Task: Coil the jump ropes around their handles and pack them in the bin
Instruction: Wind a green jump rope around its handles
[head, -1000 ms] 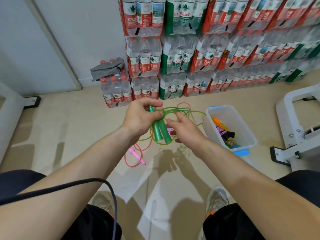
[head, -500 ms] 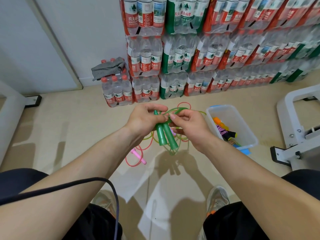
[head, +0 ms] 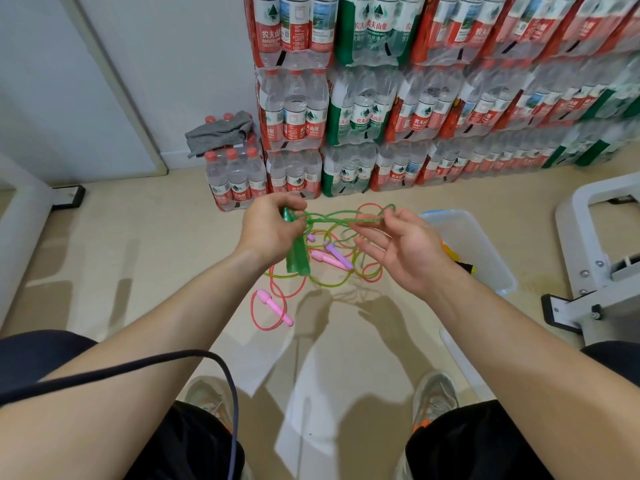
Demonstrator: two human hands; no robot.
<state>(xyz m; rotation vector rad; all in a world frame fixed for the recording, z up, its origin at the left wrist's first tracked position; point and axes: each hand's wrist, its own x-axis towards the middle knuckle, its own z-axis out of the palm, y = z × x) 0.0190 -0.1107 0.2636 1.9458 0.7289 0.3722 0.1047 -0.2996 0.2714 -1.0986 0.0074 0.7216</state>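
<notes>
My left hand (head: 269, 230) grips the two green handles (head: 297, 255) of a green jump rope, held upright side by side above the floor. The green rope (head: 341, 217) runs taut from the handles to my right hand (head: 398, 249), which pinches the strands between thumb and forefinger while the other fingers spread out. Below on the floor lie a red rope (head: 277, 295) with pink handles (head: 275, 307) and a purple handle (head: 337, 252) among loose loops. A clear plastic bin (head: 485, 252) stands right of my right hand, with coiled ropes inside.
Stacked packs of water bottles (head: 363, 109) line the wall behind. A grey cloth (head: 218, 131) lies on a low pack. A white metal frame (head: 602, 258) stands at the right. A dark cable (head: 145, 368) crosses my left forearm. My shoes (head: 433, 396) are below.
My right hand has moved right and away from the handles, drawing the green rope out taut. My left hand has stayed on the handles, which now hang more upright.
</notes>
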